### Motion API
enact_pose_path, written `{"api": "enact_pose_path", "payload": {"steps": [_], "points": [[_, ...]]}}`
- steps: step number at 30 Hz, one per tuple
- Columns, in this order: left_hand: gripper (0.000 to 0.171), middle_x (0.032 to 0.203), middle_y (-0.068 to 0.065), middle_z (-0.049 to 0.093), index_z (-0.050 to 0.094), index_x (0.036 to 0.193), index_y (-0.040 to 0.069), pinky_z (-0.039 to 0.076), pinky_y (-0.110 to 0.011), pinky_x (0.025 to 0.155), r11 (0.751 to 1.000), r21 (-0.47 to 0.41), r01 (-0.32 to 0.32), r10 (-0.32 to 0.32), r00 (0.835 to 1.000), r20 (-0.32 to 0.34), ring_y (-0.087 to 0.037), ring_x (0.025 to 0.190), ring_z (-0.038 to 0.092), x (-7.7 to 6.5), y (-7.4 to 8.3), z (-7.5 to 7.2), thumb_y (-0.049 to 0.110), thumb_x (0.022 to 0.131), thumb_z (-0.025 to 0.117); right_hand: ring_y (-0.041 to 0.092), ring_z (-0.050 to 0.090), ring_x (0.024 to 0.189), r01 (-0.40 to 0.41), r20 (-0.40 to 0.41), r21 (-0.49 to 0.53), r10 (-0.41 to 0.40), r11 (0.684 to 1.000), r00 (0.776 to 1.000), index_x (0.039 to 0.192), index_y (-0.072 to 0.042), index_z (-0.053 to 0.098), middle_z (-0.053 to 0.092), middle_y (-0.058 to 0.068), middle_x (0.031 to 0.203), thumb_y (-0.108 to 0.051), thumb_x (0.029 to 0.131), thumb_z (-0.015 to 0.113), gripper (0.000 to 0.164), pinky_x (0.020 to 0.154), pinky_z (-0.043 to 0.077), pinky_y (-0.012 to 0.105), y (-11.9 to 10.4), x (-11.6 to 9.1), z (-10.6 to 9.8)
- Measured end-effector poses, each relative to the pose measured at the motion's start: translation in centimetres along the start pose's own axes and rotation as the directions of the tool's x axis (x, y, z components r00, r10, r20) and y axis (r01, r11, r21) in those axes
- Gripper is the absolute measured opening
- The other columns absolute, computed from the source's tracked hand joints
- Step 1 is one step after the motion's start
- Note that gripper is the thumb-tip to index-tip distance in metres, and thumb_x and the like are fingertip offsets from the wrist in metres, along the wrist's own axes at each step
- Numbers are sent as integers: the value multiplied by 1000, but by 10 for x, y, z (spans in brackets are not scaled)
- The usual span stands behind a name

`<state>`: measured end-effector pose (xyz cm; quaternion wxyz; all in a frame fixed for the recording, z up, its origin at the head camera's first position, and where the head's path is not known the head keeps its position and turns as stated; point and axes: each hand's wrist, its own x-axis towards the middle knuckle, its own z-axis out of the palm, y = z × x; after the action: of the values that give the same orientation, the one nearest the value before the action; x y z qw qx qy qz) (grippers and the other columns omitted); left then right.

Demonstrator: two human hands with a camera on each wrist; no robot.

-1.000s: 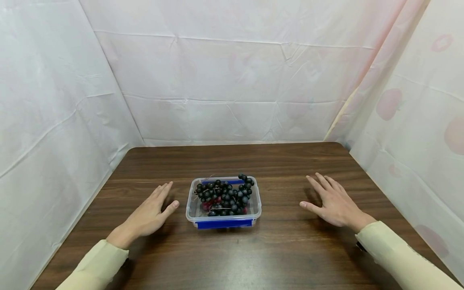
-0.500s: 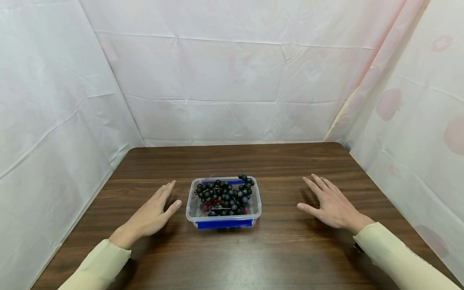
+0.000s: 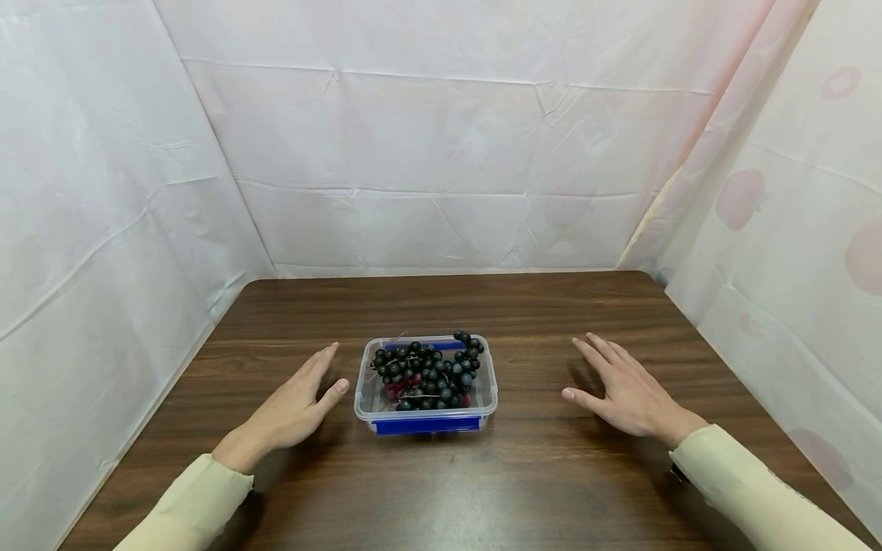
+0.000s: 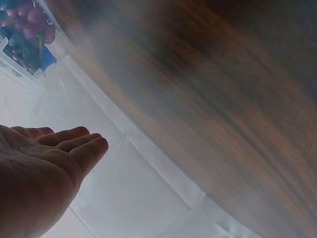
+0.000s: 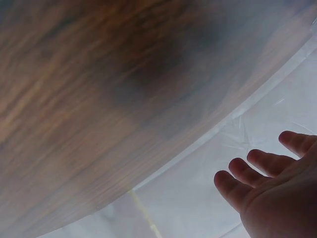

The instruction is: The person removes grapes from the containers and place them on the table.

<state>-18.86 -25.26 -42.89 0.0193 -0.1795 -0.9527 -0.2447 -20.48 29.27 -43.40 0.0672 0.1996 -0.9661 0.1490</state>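
Near the middle of the desk (image 3: pixel 441 490), in the head view, a clear plastic container (image 3: pixel 491 390) sits with a blue clasp (image 3: pixel 427 425) along its near side; dark grapes (image 3: pixel 434 375) and a few red grapes (image 3: pixel 393 391) fill it, one dark sprig rising over the far right corner and partly hiding a second blue clasp (image 3: pixel 451 346). On either side lie a person's two hands: the left hand (image 3: pixel 285 405) near the container but apart from it, the right hand (image 3: pixel 628 392) well apart, both with fingers extended and thumbs spread. Counted, that makes one container, two blue clasps and two pale sleeves (image 3: pixel 196 493); the grapes overlap too much to number. Dark brown wood grain covers the desk, shiny at the near side, and creased white sheeting (image 3: pixel 441 145) walls three sides, its right panel printed with faded pink fruit shapes (image 3: pixel 740 199). From the left wrist, a corner of the container with red and dark grapes shows at upper left, above the upturned palm and straight fingers; the desk is blurred. From the right wrist, four loosely straight fingers reach in at lower right before the sheeting, with hazy wood filling the upper left.
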Motion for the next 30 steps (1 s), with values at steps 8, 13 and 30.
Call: {"api": "enact_pose_path", "payload": {"steps": [8,13,30], "points": [[74,169,-16,20,15,166,10,23,-62,120,1000,-15,-16,16,1000,-7,-39,154,20,2,4,1,50,109,40,47,28,148,8,-6,12,-8,1000,1000,164,-19,28,26,18,166,-69,94,57,91,108,31,71,-3,-1,1],[73,169,-15,20,15,166,10,24,-61,120,999,-30,-26,25,1000,-6,-38,154,22,2,9,1,51,109,38,46,29,147,13,-13,16,-12,1000,1000,164,-19,29,27,17,165,-69,94,57,90,108,33,71,-5,0,4],[70,169,-14,21,16,166,11,23,-60,120,997,-72,-33,32,999,-10,-37,153,24,7,17,9,48,110,37,44,31,147,25,-26,36,-24,999,999,165,-21,26,27,16,165,-68,94,58,90,105,37,70,-12,1,6]]}}
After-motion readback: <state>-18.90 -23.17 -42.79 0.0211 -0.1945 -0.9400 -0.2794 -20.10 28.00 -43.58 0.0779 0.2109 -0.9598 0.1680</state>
